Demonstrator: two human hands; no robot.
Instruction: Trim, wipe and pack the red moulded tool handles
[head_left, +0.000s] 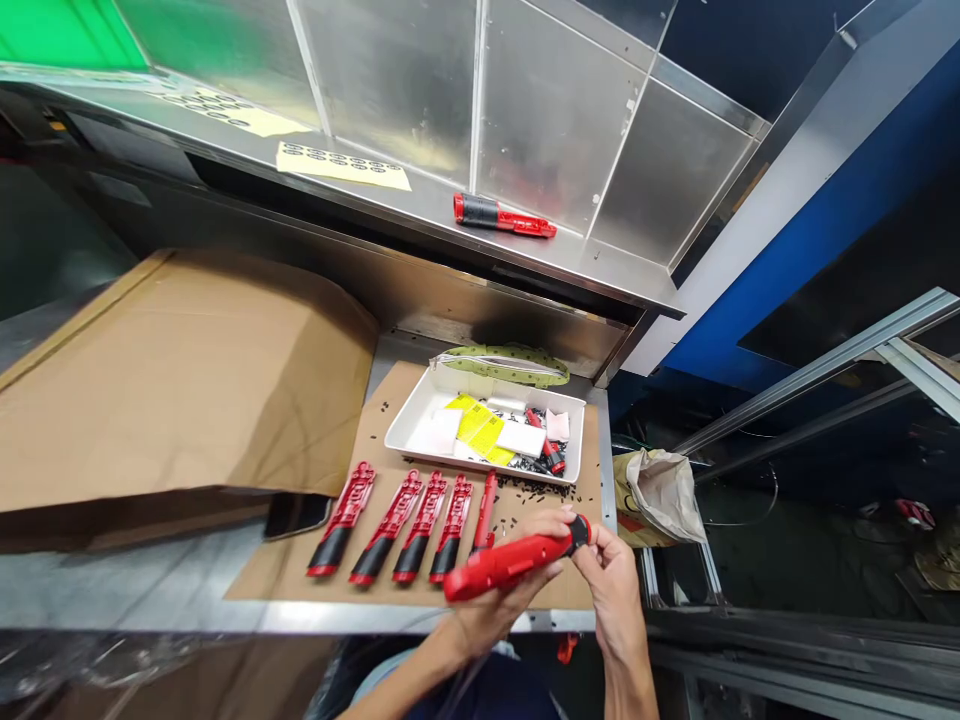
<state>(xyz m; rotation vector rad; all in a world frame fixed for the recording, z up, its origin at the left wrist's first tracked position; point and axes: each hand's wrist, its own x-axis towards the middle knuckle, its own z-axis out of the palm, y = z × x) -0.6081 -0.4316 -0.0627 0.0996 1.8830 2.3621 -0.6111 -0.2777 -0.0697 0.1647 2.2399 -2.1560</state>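
Observation:
My left hand (495, 620) wraps under a red plastic tool housing (510, 562) with a black end cap (578, 534), holding it above the cardboard work sheet (270, 590). My right hand (609, 585) pinches that black end between thumb and fingers. Just beyond the hands, four red-and-black housing halves (420, 528) lie side by side, with a narrow red part (486, 512) beside them. Small black screws (536, 487) are scattered near the hands. A white tray (405, 430) holds yellow and white packets, red parts and more screws.
An assembled red-and-black tool (502, 214) and a yellow label sheet (343, 165) lie on a steel shelf (615, 265) above. A green zip pouch (501, 365) lies behind the tray. A large cardboard flap (180, 380) rises at left; a paper bag (660, 497) sits at right.

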